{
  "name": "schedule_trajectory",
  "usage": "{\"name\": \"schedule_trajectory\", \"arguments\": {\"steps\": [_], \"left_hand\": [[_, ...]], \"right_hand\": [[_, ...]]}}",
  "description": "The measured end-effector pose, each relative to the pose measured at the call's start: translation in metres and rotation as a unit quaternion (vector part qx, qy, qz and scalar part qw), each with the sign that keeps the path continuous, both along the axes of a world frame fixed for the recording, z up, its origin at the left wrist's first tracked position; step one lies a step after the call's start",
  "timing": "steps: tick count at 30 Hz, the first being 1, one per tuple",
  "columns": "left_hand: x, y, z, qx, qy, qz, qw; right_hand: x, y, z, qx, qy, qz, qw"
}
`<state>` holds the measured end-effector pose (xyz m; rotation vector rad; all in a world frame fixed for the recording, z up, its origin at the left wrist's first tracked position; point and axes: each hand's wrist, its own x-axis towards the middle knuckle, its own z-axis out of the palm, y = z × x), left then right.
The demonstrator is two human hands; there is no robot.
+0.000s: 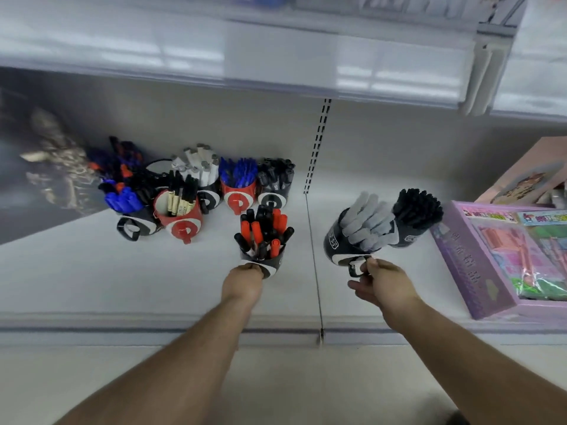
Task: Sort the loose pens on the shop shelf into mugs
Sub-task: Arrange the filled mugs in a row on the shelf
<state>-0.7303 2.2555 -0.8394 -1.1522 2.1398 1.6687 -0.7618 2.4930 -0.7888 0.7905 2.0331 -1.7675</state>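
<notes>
The left hand (244,279) grips a black mug (264,261) of red and black pens; the right hand (379,282) pinches the handle of a mug of grey pens (352,237). Both mugs stand on the shelf (76,271). Sorting looks nearly done: no loose pens show, and filled mugs (196,197) cluster behind. The left fingers are hidden, and the far-left pile is blurred.

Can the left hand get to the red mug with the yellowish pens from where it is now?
Probably yes, once it lets go. The left hand grips the mug of red and black pens. The red mug stands further back to the left, at the cluster's front, with bare shelf between.
</notes>
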Motion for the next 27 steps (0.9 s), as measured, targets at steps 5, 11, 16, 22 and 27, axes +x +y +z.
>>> {"name": "schedule_trajectory", "arguments": {"steps": [5,11,16,22,27], "left_hand": [[0.0,-0.045,-0.002,-0.06,-0.002,-0.002,0.998],[-0.018,-0.076,-0.017,-0.001,0.023,0.037,0.999],[-0.037,-0.092,-0.026,0.019,0.016,0.046,0.999],[-0.059,-0.104,-0.037,0.047,0.035,0.077,0.995],[-0.065,-0.113,-0.039,0.067,0.054,0.06,0.995]], "right_hand": [[0.005,-0.051,-0.002,-0.004,-0.026,0.055,0.998],[-0.004,-0.098,-0.013,0.03,-0.036,0.106,0.993],[-0.02,-0.133,-0.035,0.04,-0.021,0.124,0.991],[-0.038,-0.168,-0.053,0.052,-0.006,0.134,0.99],[-0.055,-0.187,-0.06,0.045,-0.01,0.123,0.991]]}}
